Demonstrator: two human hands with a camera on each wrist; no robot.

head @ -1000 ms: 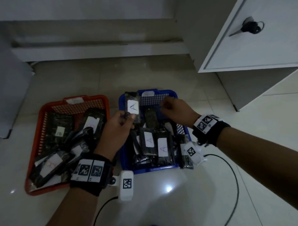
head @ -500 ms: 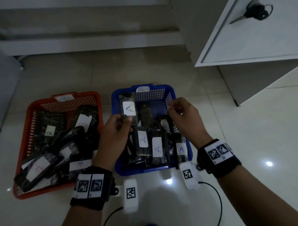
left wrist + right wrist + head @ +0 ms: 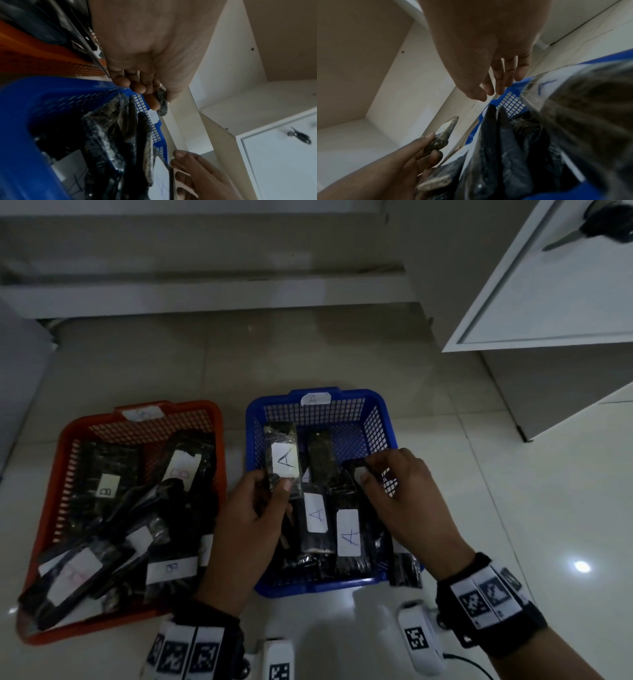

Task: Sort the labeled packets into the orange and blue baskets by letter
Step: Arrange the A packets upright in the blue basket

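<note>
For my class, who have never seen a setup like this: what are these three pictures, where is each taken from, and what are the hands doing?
No machine here: a person is sorting with bare hands and wearing three cameras. The big picture comes from a camera on the head, looking down at the floor. The other two come from cameras strapped to each wrist, looking along the fingers.

On the floor stand an orange basket with packets marked B and a blue basket with packets marked A. The left hand holds a dark packet marked A above the blue basket. The right hand pinches the top of another packet standing in that basket; its letter is hidden. A white cabinet door is at the upper right.
</note>
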